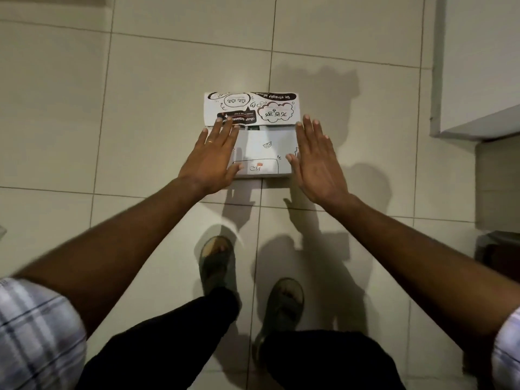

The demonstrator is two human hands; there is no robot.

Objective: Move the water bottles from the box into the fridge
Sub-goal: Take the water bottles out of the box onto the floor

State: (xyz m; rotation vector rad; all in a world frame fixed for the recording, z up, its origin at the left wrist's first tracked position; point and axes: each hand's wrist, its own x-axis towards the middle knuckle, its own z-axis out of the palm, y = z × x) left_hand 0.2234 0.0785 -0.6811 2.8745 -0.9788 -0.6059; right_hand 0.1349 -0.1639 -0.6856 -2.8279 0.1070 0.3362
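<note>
A white cardboard box (261, 142) printed with black drawings and lettering sits on the tiled floor in front of me, its top flaps folded shut. My left hand (212, 156) reaches down over the box's left side with fingers straight and spread. My right hand (316, 161) is held flat by the box's right edge, fingers straight. Whether either hand touches the box I cannot tell. No water bottles show; the flaps hide the box's inside.
Pale floor tiles (168, 74) spread all around. My two feet in sandals (218, 263) stand just behind the box. A white cabinet or appliance corner (478, 80) rises at the upper right, with a dark object (498, 254) below it at the right edge.
</note>
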